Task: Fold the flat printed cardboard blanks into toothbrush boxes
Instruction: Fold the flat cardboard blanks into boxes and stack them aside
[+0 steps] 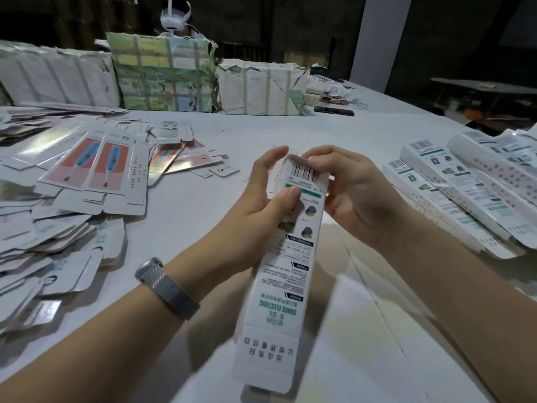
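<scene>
A long white toothbrush box (286, 274) with green print and a barcode hangs in the air above the table's middle, its near end flap open towards me. My left hand (261, 205) grips its left side, thumb pressed on the printed face. My right hand (348, 193) holds the far end, fingers curled over the top flap by the barcode. A heap of flat printed blanks (87, 175) with orange and blue artwork lies on the left. Folded white boxes (465, 187) lie stacked on the right.
Taped paper-wrapped bundles (162, 74) stand in a row along the far side of the white table (203, 228). Behind them sits another person wearing a white headset (174, 18). Paper scraps (334, 94) lie at the far right. A watch is on my left wrist.
</scene>
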Tool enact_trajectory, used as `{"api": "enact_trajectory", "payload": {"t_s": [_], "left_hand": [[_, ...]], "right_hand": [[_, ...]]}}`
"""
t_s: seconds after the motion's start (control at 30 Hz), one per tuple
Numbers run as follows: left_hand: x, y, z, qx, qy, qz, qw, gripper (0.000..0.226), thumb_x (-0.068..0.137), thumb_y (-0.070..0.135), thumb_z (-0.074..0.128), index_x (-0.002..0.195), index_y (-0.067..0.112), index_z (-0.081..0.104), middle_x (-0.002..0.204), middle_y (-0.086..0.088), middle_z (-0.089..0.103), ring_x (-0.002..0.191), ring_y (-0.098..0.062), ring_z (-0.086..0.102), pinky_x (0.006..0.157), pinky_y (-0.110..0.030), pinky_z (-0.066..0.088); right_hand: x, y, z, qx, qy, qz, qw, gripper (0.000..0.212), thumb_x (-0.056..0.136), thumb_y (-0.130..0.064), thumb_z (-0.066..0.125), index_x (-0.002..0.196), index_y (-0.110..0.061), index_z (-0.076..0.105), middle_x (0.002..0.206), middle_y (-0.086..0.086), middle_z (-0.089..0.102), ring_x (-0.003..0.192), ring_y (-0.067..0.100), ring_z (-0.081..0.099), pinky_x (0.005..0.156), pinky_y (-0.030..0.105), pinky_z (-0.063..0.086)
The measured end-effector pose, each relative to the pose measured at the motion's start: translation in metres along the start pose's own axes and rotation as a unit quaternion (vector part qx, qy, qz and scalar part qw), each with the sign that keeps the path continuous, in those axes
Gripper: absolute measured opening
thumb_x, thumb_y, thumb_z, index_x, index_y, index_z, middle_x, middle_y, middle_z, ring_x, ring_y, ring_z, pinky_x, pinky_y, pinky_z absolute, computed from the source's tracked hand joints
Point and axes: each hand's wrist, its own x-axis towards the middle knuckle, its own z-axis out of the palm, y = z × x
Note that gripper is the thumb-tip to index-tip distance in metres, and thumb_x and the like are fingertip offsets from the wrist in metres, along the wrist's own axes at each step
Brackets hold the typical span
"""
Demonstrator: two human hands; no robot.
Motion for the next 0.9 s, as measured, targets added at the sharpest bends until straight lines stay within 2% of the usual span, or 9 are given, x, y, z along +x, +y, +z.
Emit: {"api": "enact_trajectory", "payload": {"t_s": [0.1, 0.2, 0.3, 0.37, 0.47, 0.6, 0.73, 0.9], "left_hand": [[-0.0010, 0.0042, 0.0010, 0.005, -0.012, 0.006, 1.000, 0.046, 0.101, 0.028, 0.047, 0.139, 0.046, 0.027, 0.096, -0.007, 0.074, 0.075, -0.027, 0.073, 0.075, -0.052, 0.061], [-0.0031, 0.0075, 0.0014, 0.006, -0.020, 0.007, 1.000, 0.055, 0.091, 0.034, 0.054, 0.139, 0.045, 0.028, 0.097, -0.007, 0.073, 0.075, -0.030, 0.073, 0.072, -0.053, 0.061], [-0.0039, 0.0075, 0.0015, 0.005, -0.023, 0.010, 1.000, 0.059, 0.089, 0.035, 0.054, 0.141, 0.046, 0.027, 0.095, -0.006, 0.073, 0.075, -0.030, 0.073, 0.067, -0.047, 0.061], [-0.0044, 0.0073, 0.0018, 0.003, -0.025, 0.009, 1.000, 0.061, 0.090, 0.034, 0.054, 0.142, 0.049, 0.026, 0.102, -0.004, 0.071, 0.079, -0.027, 0.073, 0.067, -0.042, 0.061], [-0.0056, 0.0064, 0.0001, 0.009, -0.039, 0.012, 0.999, 0.064, 0.099, 0.025, 0.048, 0.147, 0.053, 0.017, 0.125, -0.002, 0.064, 0.088, -0.023, 0.073, 0.068, -0.035, 0.060], [-0.0064, 0.0056, -0.0017, -0.001, -0.044, 0.001, 0.999, 0.064, 0.102, 0.025, 0.045, 0.150, 0.053, 0.013, 0.124, -0.002, 0.065, 0.089, -0.018, 0.074, 0.067, -0.028, 0.058], [-0.0062, 0.0075, -0.0015, 0.008, -0.034, 0.019, 0.999, 0.051, 0.102, 0.026, 0.045, 0.140, 0.054, 0.026, 0.130, -0.010, 0.058, 0.091, -0.022, 0.073, 0.068, -0.031, 0.058], [-0.0071, 0.0050, -0.0038, -0.022, -0.037, 0.020, 0.999, 0.055, 0.100, 0.032, 0.050, 0.144, 0.055, 0.026, 0.132, -0.013, 0.055, 0.087, -0.030, 0.073, 0.065, -0.036, 0.059]], "right_hand": [[-0.0004, -0.0001, 0.0019, 0.017, 0.013, 0.013, 1.000, 0.017, 0.088, 0.000, 0.056, 0.086, -0.012, 0.068, 0.080, 0.008, 0.070, 0.083, 0.026, 0.068, 0.070, 0.031, 0.056], [-0.0012, -0.0003, 0.0048, 0.012, 0.024, 0.000, 1.000, 0.026, 0.088, 0.003, 0.055, 0.076, -0.013, 0.071, 0.079, 0.010, 0.070, 0.083, 0.028, 0.068, 0.070, 0.032, 0.056], [-0.0007, -0.0019, 0.0056, 0.017, 0.037, -0.021, 0.999, 0.026, 0.085, 0.005, 0.058, 0.068, -0.011, 0.070, 0.073, 0.007, 0.070, 0.076, 0.025, 0.070, 0.062, 0.028, 0.057], [0.0001, -0.0006, 0.0050, 0.014, 0.044, -0.027, 0.999, 0.028, 0.086, 0.004, 0.058, 0.067, -0.012, 0.070, 0.072, 0.007, 0.070, 0.073, 0.022, 0.070, 0.059, 0.027, 0.056], [0.0005, -0.0001, 0.0022, 0.008, 0.056, -0.027, 0.998, 0.024, 0.089, 0.001, 0.058, 0.072, -0.011, 0.069, 0.070, 0.007, 0.070, 0.069, 0.018, 0.070, 0.056, 0.026, 0.054], [-0.0006, -0.0037, -0.0024, -0.003, 0.031, -0.011, 0.999, 0.021, 0.091, -0.001, 0.056, 0.077, -0.010, 0.069, 0.073, 0.009, 0.070, 0.072, 0.019, 0.070, 0.059, 0.027, 0.055], [-0.0016, -0.0045, -0.0024, -0.013, 0.016, 0.000, 1.000, 0.016, 0.093, -0.010, 0.055, 0.088, -0.008, 0.071, 0.080, 0.008, 0.070, 0.080, 0.021, 0.069, 0.064, 0.029, 0.056], [-0.0035, -0.0013, -0.0012, -0.005, 0.007, -0.001, 1.000, 0.021, 0.093, -0.017, 0.054, 0.085, -0.014, 0.074, 0.087, 0.008, 0.069, 0.089, 0.023, 0.068, 0.070, 0.030, 0.056]]}}
